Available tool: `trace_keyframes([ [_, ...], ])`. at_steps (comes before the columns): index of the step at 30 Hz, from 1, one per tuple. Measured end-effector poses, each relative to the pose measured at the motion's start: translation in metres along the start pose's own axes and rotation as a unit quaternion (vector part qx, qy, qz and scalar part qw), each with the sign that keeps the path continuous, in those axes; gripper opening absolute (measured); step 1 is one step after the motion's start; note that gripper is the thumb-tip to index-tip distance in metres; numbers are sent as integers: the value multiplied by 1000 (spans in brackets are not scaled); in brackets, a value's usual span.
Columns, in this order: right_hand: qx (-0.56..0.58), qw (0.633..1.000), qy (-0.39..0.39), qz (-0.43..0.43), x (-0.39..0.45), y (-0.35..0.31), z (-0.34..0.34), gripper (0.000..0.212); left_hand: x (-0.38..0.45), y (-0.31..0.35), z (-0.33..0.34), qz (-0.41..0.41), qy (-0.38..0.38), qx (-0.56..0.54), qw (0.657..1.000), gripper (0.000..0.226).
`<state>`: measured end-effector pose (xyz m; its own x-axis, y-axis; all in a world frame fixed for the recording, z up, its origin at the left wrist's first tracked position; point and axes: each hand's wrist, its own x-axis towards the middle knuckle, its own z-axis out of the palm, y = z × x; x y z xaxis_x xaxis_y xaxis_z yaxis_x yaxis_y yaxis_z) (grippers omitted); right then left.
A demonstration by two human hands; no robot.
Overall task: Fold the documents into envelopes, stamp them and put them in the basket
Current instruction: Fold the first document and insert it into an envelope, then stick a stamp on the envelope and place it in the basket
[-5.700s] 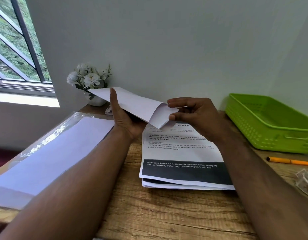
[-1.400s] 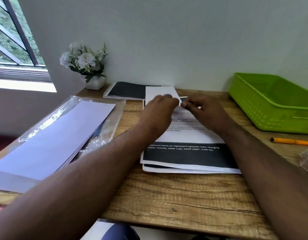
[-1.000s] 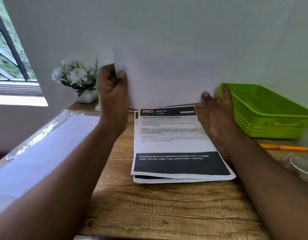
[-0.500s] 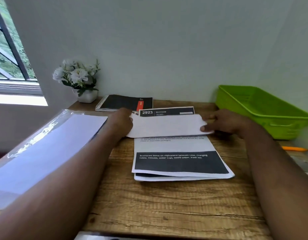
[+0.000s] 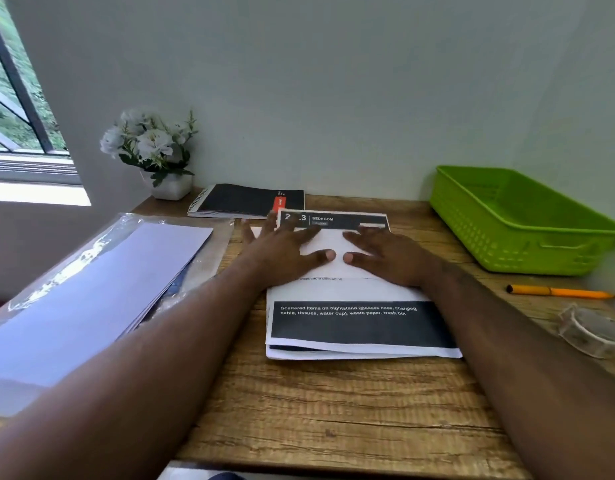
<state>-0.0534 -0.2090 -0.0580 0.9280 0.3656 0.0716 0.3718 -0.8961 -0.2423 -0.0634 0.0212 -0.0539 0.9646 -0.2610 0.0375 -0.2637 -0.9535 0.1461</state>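
Observation:
A white envelope [image 5: 333, 245] lies flat across the upper part of a stack of printed documents [image 5: 358, 323] on the wooden desk [image 5: 333, 410]. My left hand [image 5: 285, 251] presses its left half with spread, straight fingers. My right hand [image 5: 385, 254] presses its right half the same way, and the two thumbs nearly meet in the middle. A green plastic basket [image 5: 520, 223] stands at the back right, with nothing visible inside it. A pack of white envelopes [image 5: 91, 299] in clear plastic lies at the left.
A black spiral notebook [image 5: 247, 200] and a white pot of flowers [image 5: 153, 154] stand at the back by the wall. An orange pen [image 5: 558, 291] and a roll of clear tape [image 5: 593, 330] lie at the right edge. A window is at far left.
The envelope, held up in the air a second ago, has come down flat onto the documents. Both hands went from holding its ends to pressing on it with flat palms.

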Motion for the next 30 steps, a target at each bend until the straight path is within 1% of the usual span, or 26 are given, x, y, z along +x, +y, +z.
trace_keyframes([
  [1,-39,999,-33,17,0,-2,0,80,1,0,2,-6,-29,-7,1000,86],
  [2,-58,997,-46,26,0,-3,0,89,3,-1,3,-11,-46,-9,999,92],
  [3,-72,996,-51,28,1,-2,0,96,5,-1,4,-14,-55,-6,998,95],
  [5,-90,994,-62,20,2,-1,1,101,5,-1,4,-17,-68,8,998,94],
  [10,-116,989,-90,15,6,1,1,99,8,-1,4,-22,-97,20,995,89],
  [15,-116,988,-100,15,10,6,2,100,12,-2,4,-21,-112,19,993,91],
  [19,-129,987,-92,8,7,4,3,99,11,1,5,-25,-103,20,994,83],
  [22,-110,992,-61,16,2,0,2,93,5,2,0,-24,-101,17,994,83],
  [23,-106,993,-40,14,-1,-2,1,87,2,4,-3,-19,-89,34,995,82],
  [24,-111,994,-16,8,-3,-5,-1,79,-1,6,-7,-8,-61,66,996,81],
  [26,-107,993,39,-23,-11,-13,-10,65,-5,14,-13,42,35,122,991,75],
  [27,-77,994,68,-46,-19,-17,-17,60,-7,20,-15,77,83,106,988,69],
  [28,-33,992,100,-66,-29,-19,-26,54,-8,29,-16,114,111,56,986,63],
  [30,58,986,140,-66,-57,-18,-52,41,-13,51,-20,190,114,-87,971,57],
])
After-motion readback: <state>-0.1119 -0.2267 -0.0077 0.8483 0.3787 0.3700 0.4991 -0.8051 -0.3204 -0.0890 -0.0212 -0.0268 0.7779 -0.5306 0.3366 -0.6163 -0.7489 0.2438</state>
